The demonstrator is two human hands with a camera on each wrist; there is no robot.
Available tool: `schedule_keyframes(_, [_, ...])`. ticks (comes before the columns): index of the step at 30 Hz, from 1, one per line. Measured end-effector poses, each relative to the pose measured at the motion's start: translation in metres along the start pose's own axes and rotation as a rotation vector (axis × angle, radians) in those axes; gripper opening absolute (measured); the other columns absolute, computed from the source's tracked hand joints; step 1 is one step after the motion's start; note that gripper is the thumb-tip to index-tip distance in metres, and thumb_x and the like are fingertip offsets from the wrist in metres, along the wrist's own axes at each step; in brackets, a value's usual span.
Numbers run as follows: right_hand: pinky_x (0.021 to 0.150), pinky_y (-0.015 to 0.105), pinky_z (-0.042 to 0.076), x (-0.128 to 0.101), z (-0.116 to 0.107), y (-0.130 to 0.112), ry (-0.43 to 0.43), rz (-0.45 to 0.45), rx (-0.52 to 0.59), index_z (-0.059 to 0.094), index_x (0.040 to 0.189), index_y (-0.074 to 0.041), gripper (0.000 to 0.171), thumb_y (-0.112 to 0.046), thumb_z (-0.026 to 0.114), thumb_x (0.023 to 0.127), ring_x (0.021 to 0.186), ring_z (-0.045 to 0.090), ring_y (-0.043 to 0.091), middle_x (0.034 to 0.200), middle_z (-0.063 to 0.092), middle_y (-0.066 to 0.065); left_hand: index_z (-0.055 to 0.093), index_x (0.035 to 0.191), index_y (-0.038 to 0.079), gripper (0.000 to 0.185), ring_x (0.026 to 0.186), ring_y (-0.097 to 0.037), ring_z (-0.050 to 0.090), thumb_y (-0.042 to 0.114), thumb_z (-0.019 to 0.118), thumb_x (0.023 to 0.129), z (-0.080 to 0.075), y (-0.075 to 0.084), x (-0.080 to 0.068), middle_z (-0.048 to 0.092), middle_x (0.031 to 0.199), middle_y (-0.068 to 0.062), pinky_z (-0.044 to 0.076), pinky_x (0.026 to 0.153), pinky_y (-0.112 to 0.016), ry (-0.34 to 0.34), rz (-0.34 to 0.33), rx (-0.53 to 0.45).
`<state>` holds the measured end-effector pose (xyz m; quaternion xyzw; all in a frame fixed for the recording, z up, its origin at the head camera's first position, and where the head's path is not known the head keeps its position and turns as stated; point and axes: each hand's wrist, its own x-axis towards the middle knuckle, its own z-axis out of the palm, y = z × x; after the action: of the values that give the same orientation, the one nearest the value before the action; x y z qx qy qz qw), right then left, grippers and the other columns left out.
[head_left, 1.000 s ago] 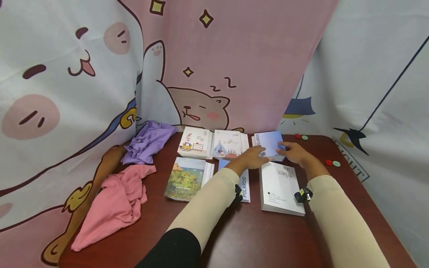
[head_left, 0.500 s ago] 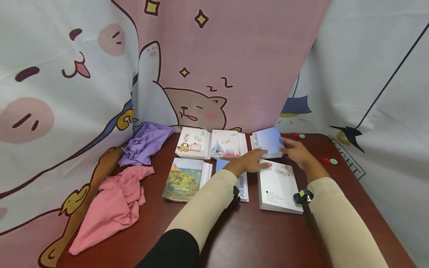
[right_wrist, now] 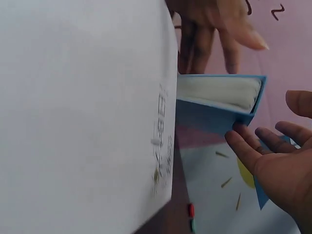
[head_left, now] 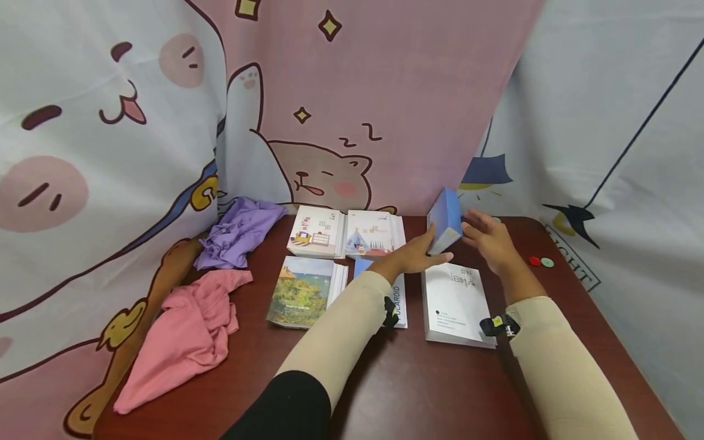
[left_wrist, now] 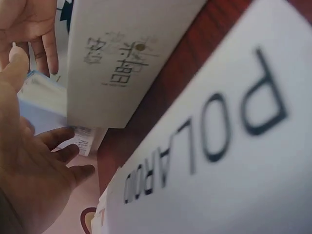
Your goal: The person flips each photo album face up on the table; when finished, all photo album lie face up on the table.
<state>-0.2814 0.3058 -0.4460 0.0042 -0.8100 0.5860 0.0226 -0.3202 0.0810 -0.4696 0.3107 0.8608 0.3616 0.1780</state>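
Note:
A blue photo album (head_left: 452,214) stands tilted between both hands at the back right of the table, its white page edges (right_wrist: 219,90) showing in the right wrist view. My left hand (head_left: 411,253) touches the album's left face with extended fingers; its thumb sticks out away from the album. My right hand (head_left: 491,243) is at the other side, fingertips against the album's blue spine side and thumb apart from it. Whether the album's lower edge rests on the table cannot be told. Just in front lies a white book (head_left: 456,305) with dark lettering.
Left of the hands lie two white illustrated albums (head_left: 316,229), a landscape-cover photo album (head_left: 299,293) and a partly covered POLAROID album (head_left: 400,305). Purple cloth (head_left: 239,235) and pink cloth (head_left: 189,336) lie at left. Red and green discs (head_left: 535,261) sit near the right edge.
The blue album lay flat beneath the hands; its right side has swung up, so it now stands tilted. Both hands have shifted slightly with it. The other books stay put.

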Motion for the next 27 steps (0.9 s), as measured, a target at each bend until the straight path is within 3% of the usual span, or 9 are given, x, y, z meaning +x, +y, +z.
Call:
schedule_keyframes(3, [0.124, 0.057, 0.043, 0.003, 0.008, -0.003, -0.036, -0.017, 0.002, 0.024, 0.175, -0.008, 0.072, -0.027, 0.057, 0.114, 0.160, 0.042, 0.046, 0.179, 0.030, 0.021, -0.015, 0.175, 0.019, 0.110, 0.170, -0.027, 0.025, 0.058, 0.063, 0.106, -0.007, 0.002, -0.001, 0.012, 0.186, -0.010, 0.027, 0.138, -0.045, 0.080, 0.018, -0.074])
schedule_keyframes(6, [0.125, 0.060, 0.042, 0.007, 0.017, -0.004, -0.090, -0.021, -0.035, 0.025, 0.174, -0.006, 0.072, -0.026, 0.059, 0.114, 0.160, 0.042, 0.047, 0.179, 0.031, 0.021, -0.013, 0.176, 0.018, 0.109, 0.171, -0.030, 0.023, 0.058, 0.062, 0.107, -0.013, 0.003, -0.001, 0.007, 0.186, -0.010, 0.027, 0.138, -0.048, 0.170, 0.026, -0.082])
schedule_keyframes(10, [0.123, 0.064, 0.043, 0.012, 0.026, 0.000, -0.179, -0.005, -0.126, 0.026, 0.173, -0.003, 0.073, -0.030, 0.059, 0.114, 0.158, 0.043, 0.049, 0.177, 0.033, 0.025, 0.007, 0.177, 0.010, 0.097, 0.169, -0.036, 0.028, 0.058, 0.057, 0.109, -0.018, 0.002, -0.001, 0.005, 0.185, -0.015, 0.031, 0.136, -0.049, 0.263, -0.005, 0.004])
schedule_keyframes(13, [0.122, 0.066, 0.044, 0.014, 0.031, 0.005, -0.219, 0.014, -0.232, 0.026, 0.173, -0.002, 0.075, -0.037, 0.057, 0.114, 0.156, 0.045, 0.051, 0.173, 0.037, 0.029, 0.023, 0.174, 0.002, 0.085, 0.167, -0.037, 0.032, 0.052, 0.055, 0.112, -0.019, -0.001, -0.001, 0.008, 0.183, -0.020, 0.035, 0.134, -0.045, 0.296, -0.031, 0.082])
schedule_keyframes(17, [0.122, 0.068, 0.044, 0.016, 0.034, 0.011, -0.237, 0.043, -0.333, 0.033, 0.170, 0.000, 0.073, -0.039, 0.059, 0.114, 0.152, 0.048, 0.053, 0.167, 0.044, 0.034, 0.033, 0.170, -0.001, 0.077, 0.167, -0.035, 0.033, 0.046, 0.054, 0.113, -0.018, -0.007, -0.001, 0.017, 0.181, -0.023, 0.035, 0.134, -0.041, 0.294, -0.073, 0.156])
schedule_keyframes(20, [0.124, 0.071, 0.039, 0.018, 0.034, 0.014, -0.272, 0.096, -0.409, 0.035, 0.169, 0.001, 0.071, -0.036, 0.059, 0.113, 0.154, 0.043, 0.056, 0.168, 0.039, 0.037, 0.038, 0.168, 0.000, 0.074, 0.166, -0.034, 0.034, 0.049, 0.052, 0.114, -0.015, -0.012, -0.001, 0.027, 0.179, -0.022, 0.032, 0.136, -0.042, 0.268, -0.100, 0.176])
schedule_keyframes(23, [0.127, 0.072, 0.034, 0.018, 0.033, 0.016, -0.320, 0.147, -0.498, 0.033, 0.169, 0.001, 0.071, -0.036, 0.058, 0.114, 0.157, 0.036, 0.056, 0.172, 0.032, 0.037, 0.039, 0.168, 0.001, 0.075, 0.167, -0.034, 0.032, 0.051, 0.049, 0.114, -0.013, -0.016, -0.002, 0.031, 0.178, -0.021, 0.030, 0.136, -0.043, 0.220, -0.120, 0.169])
schedule_keyframes(27, [0.128, 0.072, 0.031, 0.016, 0.031, 0.013, -0.338, 0.148, -0.568, 0.035, 0.168, 0.001, 0.071, -0.038, 0.058, 0.113, 0.158, 0.034, 0.056, 0.172, 0.031, 0.037, 0.034, 0.170, 0.001, 0.077, 0.168, -0.034, 0.029, 0.054, 0.044, 0.115, -0.011, -0.018, -0.002, 0.029, 0.179, -0.021, 0.029, 0.137, -0.044, 0.157, -0.119, 0.166])
